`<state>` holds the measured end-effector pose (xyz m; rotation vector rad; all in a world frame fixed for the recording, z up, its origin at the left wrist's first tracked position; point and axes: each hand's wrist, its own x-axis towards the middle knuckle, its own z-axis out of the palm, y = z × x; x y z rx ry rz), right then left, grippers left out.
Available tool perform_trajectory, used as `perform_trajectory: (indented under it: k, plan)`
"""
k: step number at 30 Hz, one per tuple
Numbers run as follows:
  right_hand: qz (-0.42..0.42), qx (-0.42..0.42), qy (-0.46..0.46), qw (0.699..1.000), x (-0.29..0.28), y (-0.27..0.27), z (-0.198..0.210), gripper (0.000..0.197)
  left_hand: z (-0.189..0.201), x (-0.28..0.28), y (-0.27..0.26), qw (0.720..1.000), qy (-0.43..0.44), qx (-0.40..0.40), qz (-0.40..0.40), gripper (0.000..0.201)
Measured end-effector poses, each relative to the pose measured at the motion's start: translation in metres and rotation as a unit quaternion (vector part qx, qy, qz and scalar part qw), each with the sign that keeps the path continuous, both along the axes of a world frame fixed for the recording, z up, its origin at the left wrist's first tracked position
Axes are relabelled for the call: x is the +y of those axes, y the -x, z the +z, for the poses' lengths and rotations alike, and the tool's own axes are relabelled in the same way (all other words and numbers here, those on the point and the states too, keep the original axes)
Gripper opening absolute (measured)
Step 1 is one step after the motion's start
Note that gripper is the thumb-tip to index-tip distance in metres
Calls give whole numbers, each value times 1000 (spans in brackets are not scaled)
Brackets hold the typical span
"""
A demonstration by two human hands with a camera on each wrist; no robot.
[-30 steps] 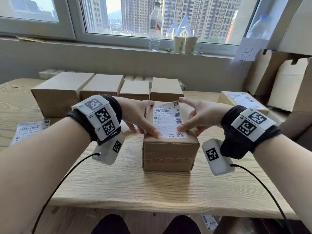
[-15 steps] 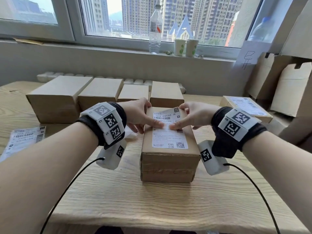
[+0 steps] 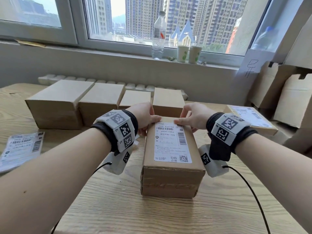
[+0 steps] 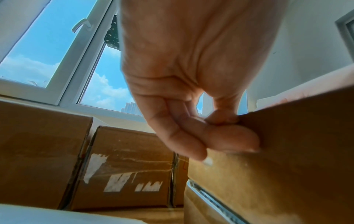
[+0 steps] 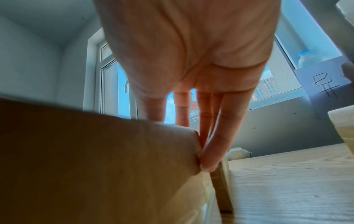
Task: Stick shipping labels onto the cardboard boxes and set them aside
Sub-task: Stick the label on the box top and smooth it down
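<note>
Round box (image 3: 172,176): left hand (image 3: 143,114), right hand (image 3: 192,114)

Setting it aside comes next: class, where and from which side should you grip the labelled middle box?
Probably the long sides of the box, coming in from left and right: it lies flat and narrow, and the label covers its top.

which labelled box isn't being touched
The far-right box. The other labelled one, the centre box, has the left hand and right hand on its far end; the four back boxes have bare tops.
</note>
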<state>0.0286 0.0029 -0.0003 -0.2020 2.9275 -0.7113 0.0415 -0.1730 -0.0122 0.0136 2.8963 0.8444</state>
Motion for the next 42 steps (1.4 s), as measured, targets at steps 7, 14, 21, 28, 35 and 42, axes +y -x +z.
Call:
perform_trajectory:
  k: [7, 14, 21, 28, 35, 42]
  plan:
    - [55, 7, -71, 996, 1, -11, 2, 58, 2, 3, -7, 997, 61, 52, -5, 26]
    - [66, -34, -39, 996, 5, -34, -3, 82, 2, 6, -16, 992, 115, 58, -18, 40]
    - [13, 31, 75, 997, 10, -35, -8, 33, 1, 3, -33, 998, 50, -2, -48, 65]
    - [87, 11, -69, 994, 12, -54, 0, 57, -1, -1, -43, 997, 34, 7, -69, 42]
    - [129, -81, -136, 979, 20, -74, 5, 98, 10, -1, -58, 987, 3, -115, -109, 85]
    - [79, -52, -71, 993, 27, -85, 8, 65, 17, -4, -71, 970, 20, -208, -127, 111]
